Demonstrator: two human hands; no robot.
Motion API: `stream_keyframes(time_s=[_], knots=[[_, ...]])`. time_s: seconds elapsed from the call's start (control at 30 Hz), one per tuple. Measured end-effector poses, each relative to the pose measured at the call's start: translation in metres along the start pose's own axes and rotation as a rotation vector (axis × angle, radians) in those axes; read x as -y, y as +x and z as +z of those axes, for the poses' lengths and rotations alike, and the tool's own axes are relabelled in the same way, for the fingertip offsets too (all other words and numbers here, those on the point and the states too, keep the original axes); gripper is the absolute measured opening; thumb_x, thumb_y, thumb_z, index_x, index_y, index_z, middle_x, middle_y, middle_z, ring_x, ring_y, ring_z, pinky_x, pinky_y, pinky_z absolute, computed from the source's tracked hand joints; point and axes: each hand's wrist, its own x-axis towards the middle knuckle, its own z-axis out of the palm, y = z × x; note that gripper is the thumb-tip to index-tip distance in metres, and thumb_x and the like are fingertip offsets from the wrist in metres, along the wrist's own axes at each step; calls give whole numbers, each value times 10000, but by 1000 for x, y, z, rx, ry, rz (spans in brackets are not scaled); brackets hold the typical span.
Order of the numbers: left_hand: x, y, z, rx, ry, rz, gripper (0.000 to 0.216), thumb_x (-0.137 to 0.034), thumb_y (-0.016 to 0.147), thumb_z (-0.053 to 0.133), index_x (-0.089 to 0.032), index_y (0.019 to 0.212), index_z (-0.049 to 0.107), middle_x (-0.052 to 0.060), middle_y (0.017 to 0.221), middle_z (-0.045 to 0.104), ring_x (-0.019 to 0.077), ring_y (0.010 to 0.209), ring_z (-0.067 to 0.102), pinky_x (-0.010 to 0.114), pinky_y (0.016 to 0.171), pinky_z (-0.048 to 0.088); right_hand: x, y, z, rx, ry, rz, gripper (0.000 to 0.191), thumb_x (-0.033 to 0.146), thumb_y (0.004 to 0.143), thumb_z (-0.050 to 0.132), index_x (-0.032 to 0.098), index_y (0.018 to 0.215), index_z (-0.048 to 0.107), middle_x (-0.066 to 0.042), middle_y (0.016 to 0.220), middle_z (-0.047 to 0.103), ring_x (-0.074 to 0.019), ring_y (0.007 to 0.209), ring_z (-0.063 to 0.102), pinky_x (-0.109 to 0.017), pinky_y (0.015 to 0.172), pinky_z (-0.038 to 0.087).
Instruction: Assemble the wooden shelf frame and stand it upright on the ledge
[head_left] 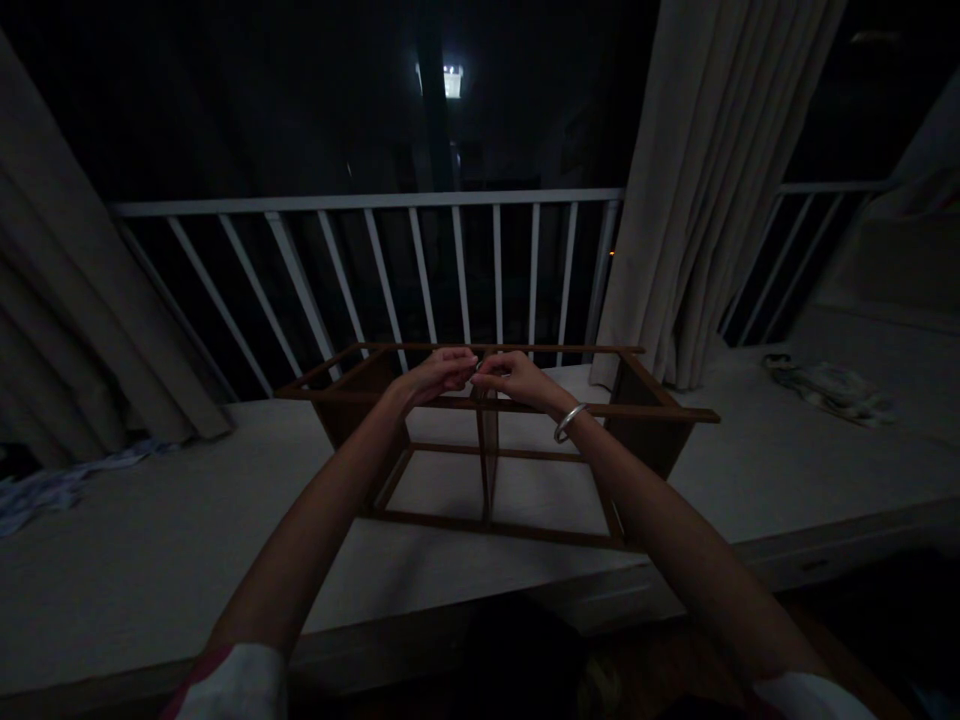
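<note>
A brown wooden shelf frame [645,412] lies on its back on a pale raised platform [150,540], with a centre divider [489,450] standing up inside it. Both my arms reach out over it. My left hand [439,373] and my right hand [514,375] meet fingertip to fingertip above the top of the divider, fingers curled in a pinch. What they pinch is too small and dark to make out. A silver bangle [568,421] sits on my right wrist.
A white railing [375,203] runs behind the platform with darkness beyond. Pale curtains hang at the left [67,330] and the right [712,180]. Crumpled cloth lies at the far left [52,490] and the right [829,385]. The room is dim.
</note>
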Motion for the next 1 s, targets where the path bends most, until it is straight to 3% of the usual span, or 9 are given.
stream_keyframes(time_s=[0.33,0.67,0.87,1.0], knots=[[-2,-1,4,9,51,-40,267,-351,684,614,-109,684,500,-45,531,390,-1,398,309,111,354,195,-2,-1,2,-5,127,76,323,412,642,613,92,677,588,-15,627,567,-86,582,494,-212,560,375],[-4,-3,6,19,88,-36,250,-287,632,670,-126,715,498,-59,511,391,-4,392,308,114,372,194,-5,-2,1,24,112,180,343,420,613,630,86,688,606,-11,597,558,-76,545,473,-203,508,347],[-2,-3,5,-17,93,-32,243,-270,607,688,-115,703,527,-46,528,440,-4,403,328,124,376,186,-8,-2,1,31,121,178,340,416,592,649,86,663,608,-12,603,567,-82,566,485,-209,533,363],[1,-2,1,-16,83,-30,247,-266,596,695,-104,726,561,-8,615,524,6,443,386,130,377,191,-7,-3,0,35,142,239,357,400,587,664,89,762,639,-25,676,606,-87,600,507,-206,552,379]])
